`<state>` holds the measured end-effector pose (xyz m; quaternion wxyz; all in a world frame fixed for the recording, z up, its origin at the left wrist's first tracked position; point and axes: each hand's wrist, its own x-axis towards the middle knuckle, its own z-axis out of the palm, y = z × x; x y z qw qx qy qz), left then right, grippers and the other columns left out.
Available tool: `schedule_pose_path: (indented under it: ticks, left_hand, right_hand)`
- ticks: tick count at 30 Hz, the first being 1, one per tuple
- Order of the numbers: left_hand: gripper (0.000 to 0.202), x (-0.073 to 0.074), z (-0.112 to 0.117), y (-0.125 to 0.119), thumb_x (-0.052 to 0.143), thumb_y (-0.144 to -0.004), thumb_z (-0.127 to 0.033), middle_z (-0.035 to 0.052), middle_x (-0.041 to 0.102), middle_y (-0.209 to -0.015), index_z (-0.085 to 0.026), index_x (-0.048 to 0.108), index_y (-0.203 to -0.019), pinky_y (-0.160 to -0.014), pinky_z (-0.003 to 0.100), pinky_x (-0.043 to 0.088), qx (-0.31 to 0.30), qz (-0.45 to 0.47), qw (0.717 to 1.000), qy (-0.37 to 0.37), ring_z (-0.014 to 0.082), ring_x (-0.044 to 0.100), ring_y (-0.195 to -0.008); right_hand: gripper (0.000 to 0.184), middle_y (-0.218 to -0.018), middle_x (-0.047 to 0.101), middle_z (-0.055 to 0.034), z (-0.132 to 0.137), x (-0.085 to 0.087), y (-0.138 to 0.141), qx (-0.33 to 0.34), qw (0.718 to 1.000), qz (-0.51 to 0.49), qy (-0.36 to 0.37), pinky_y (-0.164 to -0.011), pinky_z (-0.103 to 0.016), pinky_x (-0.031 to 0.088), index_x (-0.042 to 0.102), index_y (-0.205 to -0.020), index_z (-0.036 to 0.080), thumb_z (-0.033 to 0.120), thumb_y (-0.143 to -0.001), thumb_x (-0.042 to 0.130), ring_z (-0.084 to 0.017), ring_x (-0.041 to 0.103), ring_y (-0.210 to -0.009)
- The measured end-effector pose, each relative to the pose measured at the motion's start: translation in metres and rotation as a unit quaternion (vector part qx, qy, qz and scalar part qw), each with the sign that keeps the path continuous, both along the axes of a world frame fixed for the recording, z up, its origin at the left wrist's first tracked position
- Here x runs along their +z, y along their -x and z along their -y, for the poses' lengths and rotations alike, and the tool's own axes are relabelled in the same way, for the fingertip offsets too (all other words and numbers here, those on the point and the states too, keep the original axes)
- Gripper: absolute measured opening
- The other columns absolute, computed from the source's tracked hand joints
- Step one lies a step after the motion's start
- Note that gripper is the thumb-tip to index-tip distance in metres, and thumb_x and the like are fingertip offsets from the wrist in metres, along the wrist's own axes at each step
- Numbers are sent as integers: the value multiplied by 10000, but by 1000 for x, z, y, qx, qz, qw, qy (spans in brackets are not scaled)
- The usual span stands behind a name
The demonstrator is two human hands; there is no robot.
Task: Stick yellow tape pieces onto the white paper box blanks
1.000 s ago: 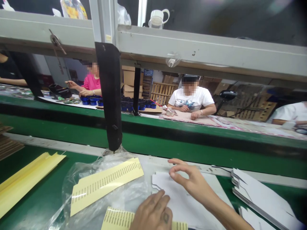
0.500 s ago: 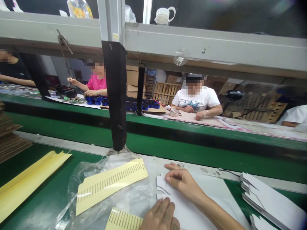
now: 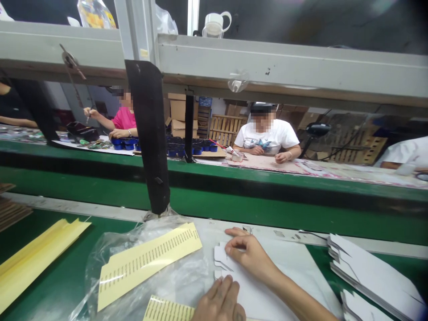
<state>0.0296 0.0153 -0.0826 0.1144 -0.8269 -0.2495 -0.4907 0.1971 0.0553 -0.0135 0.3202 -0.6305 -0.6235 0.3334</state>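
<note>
A flat white carton blank (image 3: 257, 296) with cut flaps at its left end lies in front of me on the bench. My left hand (image 3: 219, 301) rests flat on the carton's near left part, its fingers stretched out and side by side. Above it, my right hand (image 3: 247, 254) bends thumb and forefinger together at the flap end; whatever is between them is too small to make out. Beside the hands, a yellow label sheet (image 3: 150, 263) with rows of dark print lies on clear plastic film (image 3: 127, 238). A second yellow label sheet (image 3: 167, 310) is partly under my left hand.
Stacked white cartons (image 3: 377, 272) lie at right. Folded yellow paper (image 3: 43, 254) and stacked cardboard (image 3: 15, 214) are at left. A black-wrapped post (image 3: 149, 138) rises behind the film, under a grey shelf beam (image 3: 284, 62). Co-workers sit across the green bench (image 3: 207, 191).
The whole view has shifted slightly, so most things sit a little farther left. Both hands keep nearly the same place on the carton.
</note>
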Motion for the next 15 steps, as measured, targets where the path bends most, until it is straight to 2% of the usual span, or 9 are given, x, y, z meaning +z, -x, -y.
schedule_pose_path:
  ticks: [2, 4, 7, 9, 12, 14, 15]
  left_hand:
    - [379, 0, 0, -1, 454, -705, -7, 91, 796, -878, -95, 671, -1003, -764, 241, 628, -4, 0, 1000, 0, 201, 773, -797]
    - [369, 0, 1, -1, 452, -707, -9, 84, 796, -863, -100, 668, -992, -756, 243, 631, -6, 3, 1000, -1, 204, 775, -792]
    - [354, 0, 1, -2, 438, -704, -5, 77, 796, -853, -119, 663, -953, -742, 255, 634, -10, 6, 1000, -4, 213, 779, -785]
    - [351, 1, 1, -3, 432, -699, -2, 64, 797, -849, -130, 658, -935, -741, 254, 633, -13, 6, 1000, -7, 209, 779, -778]
    - [341, 1, 0, -3, 442, -699, -5, 43, 796, -844, -125, 654, -938, -751, 238, 628, -13, 5, 1000, -8, 198, 778, -775]
    - [336, 0, -1, -3, 452, -703, -12, 48, 796, -853, -120, 656, -947, -765, 236, 627, -12, 3, 1000, -7, 196, 776, -786]
    - [335, -1, -2, -3, 454, -705, -14, 55, 796, -858, -121, 658, -949, -773, 237, 627, -11, 2, 1000, -7, 195, 775, -792]
  right_hand:
    - [156, -1327, 644, -137, 0, -2, 0, -5, 1000, -2, -9, -1126, -504, 324, 749, -719, 211, 300, -744, 623, -338, 463, -1365]
    - [160, -1300, 655, -129, 0, -3, 0, -16, 1000, -4, -19, -1119, -481, 344, 746, -805, 210, 259, -718, 621, -323, 507, -1322]
    - [480, -1273, 660, -117, 2, -3, -1, -42, 999, -7, -32, -1091, -461, 384, 653, -1168, 200, 224, -690, 614, -290, 568, -1243]
    - [568, -1261, 664, -121, 3, -2, -2, -51, 998, -8, -36, -1073, -457, 405, 572, -1280, 185, 262, -718, 608, -281, 588, -1210]
    - [502, -1231, 683, -118, 1, 1, -2, -49, 998, 2, -36, -1062, -482, 405, 649, -1160, 199, 328, -678, 701, -313, 603, -1175]
    - [372, -1180, 709, -98, -3, 2, -2, -42, 998, 10, -38, -1059, -487, 394, 716, -955, 218, 303, -597, 771, -333, 609, -1150]
    - [254, -1121, 729, -90, -6, 3, -3, -41, 998, 11, -40, -1044, -477, 404, 720, -844, 218, 293, -605, 762, -329, 625, -1117]
